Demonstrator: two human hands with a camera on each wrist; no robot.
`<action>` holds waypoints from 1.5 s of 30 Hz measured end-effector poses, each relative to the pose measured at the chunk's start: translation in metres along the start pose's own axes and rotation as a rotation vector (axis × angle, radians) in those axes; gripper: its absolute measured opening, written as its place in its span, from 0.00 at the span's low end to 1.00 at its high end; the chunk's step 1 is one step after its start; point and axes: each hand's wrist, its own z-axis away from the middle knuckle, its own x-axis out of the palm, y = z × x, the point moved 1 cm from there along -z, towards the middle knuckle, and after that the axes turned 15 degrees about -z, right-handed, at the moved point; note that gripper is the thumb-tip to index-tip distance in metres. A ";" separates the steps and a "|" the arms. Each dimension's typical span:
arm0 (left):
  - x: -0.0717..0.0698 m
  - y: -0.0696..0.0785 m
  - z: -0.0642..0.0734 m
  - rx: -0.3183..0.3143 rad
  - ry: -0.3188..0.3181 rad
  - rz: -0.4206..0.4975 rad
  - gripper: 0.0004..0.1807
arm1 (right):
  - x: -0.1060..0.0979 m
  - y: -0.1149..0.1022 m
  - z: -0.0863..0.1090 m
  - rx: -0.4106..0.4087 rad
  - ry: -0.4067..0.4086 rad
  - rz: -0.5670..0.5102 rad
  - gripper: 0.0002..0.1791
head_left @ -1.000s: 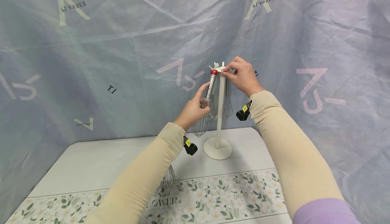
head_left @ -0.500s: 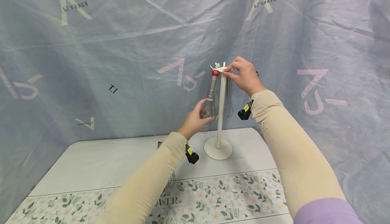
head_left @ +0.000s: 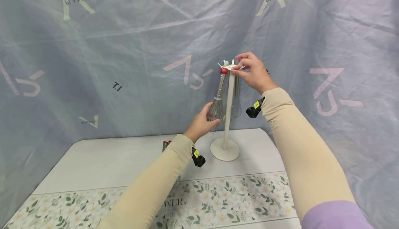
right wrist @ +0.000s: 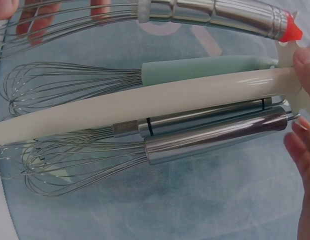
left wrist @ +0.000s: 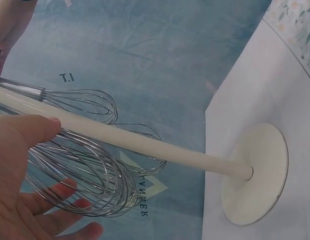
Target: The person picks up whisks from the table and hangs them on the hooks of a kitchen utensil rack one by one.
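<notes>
A whisk with a metal handle and red end (head_left: 221, 83) hangs from a cream utensil stand (head_left: 229, 101). My left hand (head_left: 201, 123) is cupped about its wires, the thumb near the post and the fingers loosely extended behind them in the left wrist view. At the top of the stand my right hand (head_left: 253, 71) pinches the hook piece between thumb and fingers. A whisk with a mint-green handle (right wrist: 205, 70) hangs on the far side in the right wrist view. Below it are two steel-handled whisks (right wrist: 220, 135), close together. Hook details are partly hidden by my right hand.
More whisks with red ends (head_left: 166, 145) lie on the white table (head_left: 118, 156), mostly hidden behind my left forearm. A floral strip (head_left: 224, 201) crosses the table's front. A grey-blue printed cloth (head_left: 140, 56) hangs behind and on both sides.
My left hand has slid down from near the handle to the wires, and the red-ended whisk has swung right, nearer the post. My right hand keeps its pinch on the stand's top.
</notes>
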 end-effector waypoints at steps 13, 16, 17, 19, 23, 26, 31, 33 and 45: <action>0.018 -0.005 -0.005 -0.070 -0.031 0.038 0.45 | 0.005 0.004 -0.002 0.061 0.015 -0.045 0.10; 0.020 -0.006 -0.006 -0.088 -0.027 0.056 0.45 | 0.006 0.005 -0.004 0.067 0.007 -0.048 0.11; 0.020 -0.006 -0.005 -0.092 -0.026 0.060 0.45 | 0.006 0.005 -0.004 0.072 0.005 -0.049 0.11; 0.021 -0.007 -0.004 -0.094 -0.020 0.066 0.44 | 0.007 0.006 -0.004 0.078 0.000 -0.055 0.12; 0.017 -0.012 0.001 -0.103 0.003 0.062 0.44 | 0.007 0.006 -0.004 0.076 -0.002 -0.064 0.12; 0.009 -0.018 0.009 -0.115 0.031 0.064 0.43 | 0.006 0.007 -0.004 0.068 0.001 -0.069 0.11; -0.008 -0.037 0.032 -0.120 0.080 0.070 0.41 | 0.004 0.006 -0.004 0.071 0.008 -0.075 0.11; -0.013 -0.048 0.043 -0.130 0.098 0.059 0.41 | 0.004 0.006 -0.005 0.074 0.010 -0.078 0.11; -0.039 -0.113 0.107 -0.250 0.176 0.139 0.39 | 0.011 0.001 -0.004 0.029 0.037 -0.045 0.09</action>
